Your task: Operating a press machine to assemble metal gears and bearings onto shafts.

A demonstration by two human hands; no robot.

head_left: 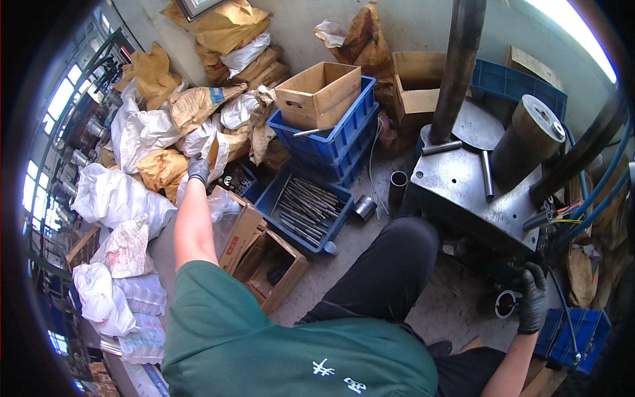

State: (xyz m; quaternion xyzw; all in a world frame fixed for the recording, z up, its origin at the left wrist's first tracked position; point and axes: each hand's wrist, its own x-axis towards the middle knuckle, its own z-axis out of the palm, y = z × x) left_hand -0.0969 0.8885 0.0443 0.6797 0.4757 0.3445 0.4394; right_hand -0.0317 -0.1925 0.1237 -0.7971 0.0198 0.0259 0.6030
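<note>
While the person sits on the floor between the boxes and the machine, both arms stretch wide apart.
Left hand: the gloved left hand (198, 168) reaches out over the heap of white and tan sacks (142, 132), fingers curled downward; whether it grips anything I cannot tell.
Near the left hand: a small blue bin (239, 180) of metal fittings lies just beside it, and an open cardboard box (264, 264) sits nearer the body.
Right hand: the gloved right hand (531, 296) rests at the lower front edge of the grey metal machine (463, 192), fingers bent; a grip cannot be made out.
Near the right hand: a round ring-shaped part (507, 304) lies just beside it, with a blue crate (574, 334) close on its outer side.
Floor centre: a blue tray (305, 206) holds steel rods (305, 210).
</note>
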